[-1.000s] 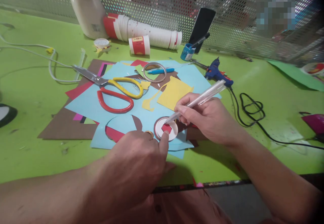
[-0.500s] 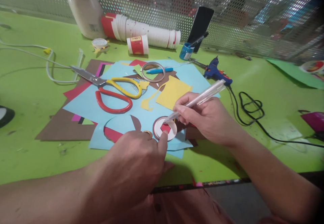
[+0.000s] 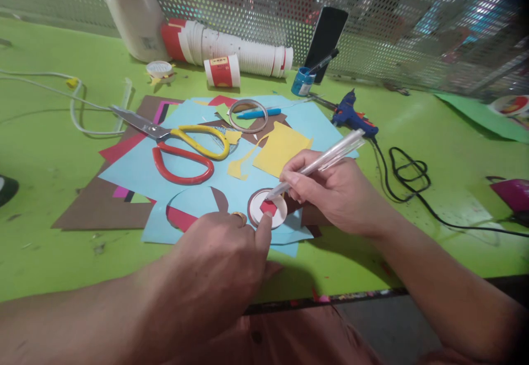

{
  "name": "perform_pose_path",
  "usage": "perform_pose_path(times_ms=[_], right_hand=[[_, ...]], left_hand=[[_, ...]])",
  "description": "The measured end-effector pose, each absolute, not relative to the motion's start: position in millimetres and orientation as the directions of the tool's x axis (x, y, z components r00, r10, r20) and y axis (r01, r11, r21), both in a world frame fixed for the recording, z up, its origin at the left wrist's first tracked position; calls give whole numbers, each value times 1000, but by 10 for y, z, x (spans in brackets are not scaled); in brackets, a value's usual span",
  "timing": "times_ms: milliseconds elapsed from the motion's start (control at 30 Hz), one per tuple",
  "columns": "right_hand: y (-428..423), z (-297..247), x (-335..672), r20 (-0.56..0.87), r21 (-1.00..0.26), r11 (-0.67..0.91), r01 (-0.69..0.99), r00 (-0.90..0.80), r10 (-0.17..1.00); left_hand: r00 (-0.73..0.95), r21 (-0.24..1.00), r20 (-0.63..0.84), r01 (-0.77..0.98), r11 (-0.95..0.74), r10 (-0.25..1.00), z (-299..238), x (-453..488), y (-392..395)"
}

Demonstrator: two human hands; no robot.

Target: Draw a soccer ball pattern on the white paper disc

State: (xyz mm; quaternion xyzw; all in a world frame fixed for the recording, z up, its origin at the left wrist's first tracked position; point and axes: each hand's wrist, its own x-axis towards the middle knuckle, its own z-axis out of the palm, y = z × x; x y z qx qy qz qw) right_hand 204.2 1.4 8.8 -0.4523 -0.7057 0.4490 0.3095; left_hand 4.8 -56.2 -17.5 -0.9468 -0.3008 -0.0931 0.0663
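My right hand (image 3: pixel 326 189) is closed around a clear-barrelled pen (image 3: pixel 320 163). Its tip rests at the upper edge of a red paper piece (image 3: pixel 268 207) with straight sides. The piece lies on a round white disc (image 3: pixel 280 216) with a brown rim. My left hand (image 3: pixel 231 260), wearing a ring, holds the red piece down under its index fingertip. Its other fingers curl under and are partly hidden. Light blue paper (image 3: pixel 159 233) with a round cut-out lies beneath. Large scissors (image 3: pixel 184 176) with one red and one yellow handle lie beyond my left hand.
A tape roll (image 3: pixel 230 117) and a blue marker (image 3: pixel 260 113) lie on the papers. Yellow paper (image 3: pixel 281 145) is beside my right hand. A blue glue gun (image 3: pixel 351 117) with a black cord lies right. Stacked paper cups (image 3: pixel 235 51) and a phone (image 3: pixel 326 37) stand behind.
The whole view has shifted slightly. The pen tip stays by the top of the red piece, and my left index finger stays on it. Otherwise little differs.
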Motion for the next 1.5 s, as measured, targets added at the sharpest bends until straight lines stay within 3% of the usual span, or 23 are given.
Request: perform_pose_path(times_ms=[267,733,1133,1500], right_hand=[[-4,111,2062,29,-902,195,386,-396,918],[7,112,2109,30,-876,210,434,-385,922],[-10,129,2134,-30,-895,133,426,-356,934],[-27,104,2137,-49,-926,85,367,-342,939]], left_hand=[[780,-48,175,617,-786,601,-148,55,-568],[797,-50,192,590,-806,572,-102,70,-546],[805,-26,184,577,-816,563,-50,65,-548],[731,31,212,659,-752,649,-249,27,-602]])
